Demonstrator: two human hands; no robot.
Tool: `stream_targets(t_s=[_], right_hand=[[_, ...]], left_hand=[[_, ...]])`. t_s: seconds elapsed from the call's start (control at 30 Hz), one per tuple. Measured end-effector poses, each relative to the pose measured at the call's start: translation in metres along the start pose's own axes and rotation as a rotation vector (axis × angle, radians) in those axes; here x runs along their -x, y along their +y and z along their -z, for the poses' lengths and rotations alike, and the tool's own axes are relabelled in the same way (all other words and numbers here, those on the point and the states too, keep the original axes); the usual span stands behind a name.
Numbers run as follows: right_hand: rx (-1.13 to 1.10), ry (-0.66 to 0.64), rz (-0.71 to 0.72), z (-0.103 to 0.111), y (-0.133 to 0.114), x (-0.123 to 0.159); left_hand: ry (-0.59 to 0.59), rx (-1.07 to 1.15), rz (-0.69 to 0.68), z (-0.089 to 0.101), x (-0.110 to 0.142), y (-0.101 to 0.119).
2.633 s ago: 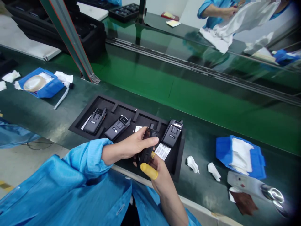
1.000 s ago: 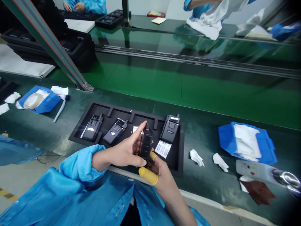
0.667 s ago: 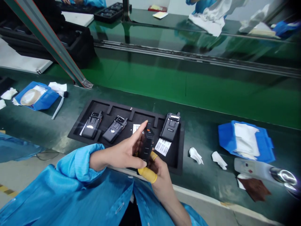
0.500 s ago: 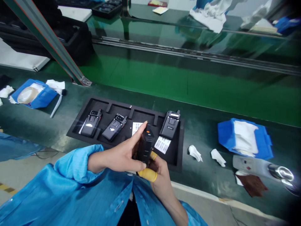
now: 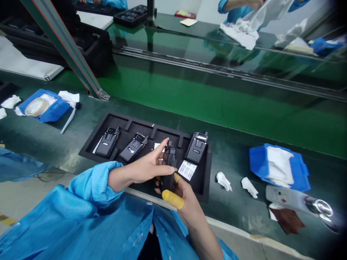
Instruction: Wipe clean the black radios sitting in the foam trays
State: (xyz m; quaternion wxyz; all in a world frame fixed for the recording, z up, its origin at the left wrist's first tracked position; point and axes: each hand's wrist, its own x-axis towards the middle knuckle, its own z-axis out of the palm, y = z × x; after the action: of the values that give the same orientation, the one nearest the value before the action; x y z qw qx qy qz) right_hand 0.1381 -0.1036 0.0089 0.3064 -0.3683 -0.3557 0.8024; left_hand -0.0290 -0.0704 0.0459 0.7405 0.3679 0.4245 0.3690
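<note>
Between my two hands a black two-way radio (image 5: pixel 168 169) is held on edge, its narrow side turned up. My left hand (image 5: pixel 148 167) grips it with the thumb across the side and the index finger stretched along the top end. Yellow finger cots cover the thumb and a finger of my right hand (image 5: pixel 184 196), which holds the lower part. Beneath lies a black foam tray (image 5: pixel 202 187). In its compartments rest a radio at the left (image 5: pixel 107 142), a tilted radio (image 5: pixel 133 147) beside it and a radio at the right (image 5: pixel 197 148), above a printed label sheet (image 5: pixel 187 169).
Blue bins with white cloths stand left (image 5: pixel 55 109) and right (image 5: pixel 256 162). Right of the tray lie crumpled wipes (image 5: pixel 223 181), a clear pump bottle (image 5: pixel 287 196) and a brown cloth (image 5: pixel 288 219). A slanted metal post (image 5: pixel 67 54) rises at left. Another person's arm (image 5: pixel 238 5) shows across the bench.
The held radio has turned in my hands, so its end no longer faces up and its side shows. My left thumb sits higher on it. The view has shifted slightly.
</note>
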Motion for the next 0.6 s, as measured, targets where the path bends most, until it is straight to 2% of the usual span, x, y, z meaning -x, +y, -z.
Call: stream_targets(t_s=[0.17,0.37,0.6], right_hand=[[-0.03,-0.023,0.056,-0.003,-0.002,0.0],[-0.016,0.058,0.097,-0.008,0.003,-0.002],[0.072,0.175,0.248,-0.014,0.009,-0.002]], left_hand=[[-0.036,0.011,-0.032,0.001,0.001,-0.002],[-0.072,0.008,-0.074,0.0,0.005,-0.003],[-0.065,-0.021,-0.081,-0.004,0.011,-0.001]])
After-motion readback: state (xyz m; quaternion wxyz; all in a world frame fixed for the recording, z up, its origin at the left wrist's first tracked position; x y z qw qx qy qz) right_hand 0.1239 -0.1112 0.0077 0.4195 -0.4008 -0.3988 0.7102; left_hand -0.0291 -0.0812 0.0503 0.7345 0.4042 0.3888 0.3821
